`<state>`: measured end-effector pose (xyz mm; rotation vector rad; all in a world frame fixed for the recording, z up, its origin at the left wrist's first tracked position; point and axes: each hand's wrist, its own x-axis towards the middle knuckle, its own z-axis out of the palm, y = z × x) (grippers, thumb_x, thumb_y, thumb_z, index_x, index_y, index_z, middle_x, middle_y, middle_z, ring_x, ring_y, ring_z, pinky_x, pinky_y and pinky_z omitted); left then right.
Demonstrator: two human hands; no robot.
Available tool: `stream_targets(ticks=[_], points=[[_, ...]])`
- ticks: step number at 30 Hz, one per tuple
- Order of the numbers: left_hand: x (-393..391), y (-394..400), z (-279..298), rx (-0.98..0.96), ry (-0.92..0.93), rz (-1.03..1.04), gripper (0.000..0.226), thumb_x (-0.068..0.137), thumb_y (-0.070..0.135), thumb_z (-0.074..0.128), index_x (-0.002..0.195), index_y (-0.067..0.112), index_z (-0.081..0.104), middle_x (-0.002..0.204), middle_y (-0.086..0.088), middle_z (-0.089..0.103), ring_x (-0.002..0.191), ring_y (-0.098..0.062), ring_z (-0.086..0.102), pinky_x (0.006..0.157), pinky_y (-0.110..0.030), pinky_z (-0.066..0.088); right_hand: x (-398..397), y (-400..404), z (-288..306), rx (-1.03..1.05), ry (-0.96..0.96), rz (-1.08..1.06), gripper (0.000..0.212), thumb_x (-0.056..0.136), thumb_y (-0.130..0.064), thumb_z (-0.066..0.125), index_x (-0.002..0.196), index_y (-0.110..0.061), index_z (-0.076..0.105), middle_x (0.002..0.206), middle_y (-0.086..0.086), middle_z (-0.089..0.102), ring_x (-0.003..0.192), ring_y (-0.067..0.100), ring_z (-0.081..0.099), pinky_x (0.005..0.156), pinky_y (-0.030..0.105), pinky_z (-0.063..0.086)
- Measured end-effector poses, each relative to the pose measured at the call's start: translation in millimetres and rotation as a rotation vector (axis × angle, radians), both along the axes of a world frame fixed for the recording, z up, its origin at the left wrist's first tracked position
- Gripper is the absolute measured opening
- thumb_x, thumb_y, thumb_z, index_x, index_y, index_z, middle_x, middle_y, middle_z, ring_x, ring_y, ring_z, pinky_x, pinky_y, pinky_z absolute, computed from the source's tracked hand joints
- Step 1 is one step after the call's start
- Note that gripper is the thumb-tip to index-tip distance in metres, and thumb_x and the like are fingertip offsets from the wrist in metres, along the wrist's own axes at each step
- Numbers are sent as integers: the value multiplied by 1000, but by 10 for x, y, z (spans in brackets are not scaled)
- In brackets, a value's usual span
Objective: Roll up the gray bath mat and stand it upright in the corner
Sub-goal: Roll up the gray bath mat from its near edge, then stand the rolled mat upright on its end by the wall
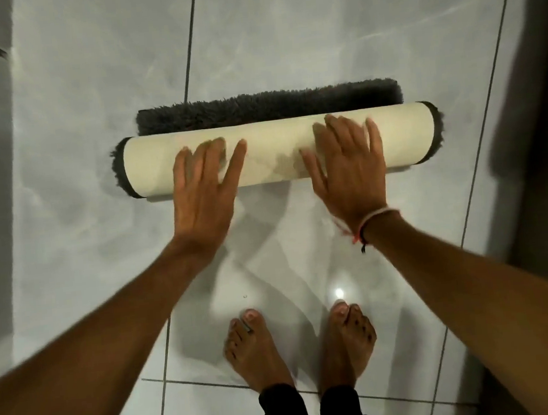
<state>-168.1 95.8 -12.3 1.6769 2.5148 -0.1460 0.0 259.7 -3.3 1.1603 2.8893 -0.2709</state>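
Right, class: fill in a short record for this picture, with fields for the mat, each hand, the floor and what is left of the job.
mat: gray bath mat mostly rolled, pale backing outward, lying across the floor
unrolled part: a strip of gray pile flat beyond the roll
left hand: open, palm flat on the roll
right hand: open, palm flat on the roll, cord bracelet at the wrist
floor: glossy pale tiles, bare feet near the roll
left to do: roll the last strip, stand it upright in the corner

Bare arms, corded right-wrist bracelets (370, 228), dark trousers (282, 414).
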Motion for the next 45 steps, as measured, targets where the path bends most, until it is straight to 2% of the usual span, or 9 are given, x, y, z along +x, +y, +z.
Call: stream_targets(ticks=[6, 16, 21, 23, 25, 28, 34, 39, 45], points=[[415, -313, -183, -221, -145, 6, 118, 84, 56, 70, 163, 8, -3, 170, -24, -7, 157, -41, -6, 125, -61, 12, 408, -351, -385, -108, -130, 84, 84, 103, -62, 31, 163, -6, 16, 172, 18, 10, 160, 34, 8, 127, 61, 12], [-365, 706, -287, -333, -23, -22, 147, 59, 52, 93, 160, 3, -3, 166, -28, 11, 155, -47, 11, 123, -67, 14, -547, 570, -340, -173, -61, -52, 79, 102, -65, 26, 159, -10, 32, 168, 14, 30, 159, 27, 20, 129, 54, 11], [-547, 793, -396, -268, -6, -44, 124, 69, 33, 90, 160, 5, 10, 162, -27, 27, 150, -44, 26, 122, -65, 19, -350, 385, -176, -319, 932, -866, 56, 97, -29, 63, 133, 13, 51, 135, 29, 55, 122, 32, 58, 110, 48, 46], [-598, 777, -434, -197, -20, -45, 115, 70, 28, 89, 158, 5, 19, 157, -26, 37, 146, -43, 35, 120, -63, 23, -131, 268, -135, -678, 1261, -1324, 77, 89, -38, 68, 136, 18, 48, 129, 29, 60, 99, 26, 63, 105, 47, 52], [-571, 698, -425, -151, -21, -47, 107, 73, 28, 86, 158, 6, 24, 155, -24, 41, 144, -41, 39, 120, -61, 25, 3, 276, -122, -1197, 1344, -1554, 96, 87, -63, 66, 157, -4, 35, 147, 19, 51, 106, 21, 61, 113, 41, 46], [-411, 566, -401, -102, -17, -21, 98, 79, 28, 80, 157, 8, 24, 155, -21, 42, 142, -38, 42, 120, -58, 27, -94, 586, 46, -1514, 1366, -1519, 83, 84, -73, 62, 152, -26, 48, 149, 6, 58, 131, 26, 61, 115, 49, 47], [-329, 461, 157, -129, -196, 175, 104, 78, 38, 83, 159, 5, 28, 156, -23, 43, 141, -39, 45, 118, -54, 33, -682, 882, 824, -1163, 1197, -1527, 71, 81, -24, 88, 143, -21, 52, 135, 4, 67, 119, 29, 67, 94, 51, 61], [-1084, 695, 1038, -52, -796, 324, 134, 68, 68, 80, 164, 19, 1, 168, -8, 26, 148, -28, 38, 116, -37, 38, -1341, 1106, 1623, -1236, 1216, -1217, 72, 84, -6, 83, 144, -22, 46, 123, 3, 76, 120, 29, 70, 74, 36, 63], [-2544, 2019, 2299, 180, -1201, 572, 162, 35, 70, 94, 160, 41, -5, 172, 9, 9, 157, -14, 16, 124, -39, 26, -2336, 1841, 2495, -1354, 1108, -660, 75, 83, 9, 77, 145, -14, 43, 128, 17, 73, 117, 34, 71, 94, 47, 61]])
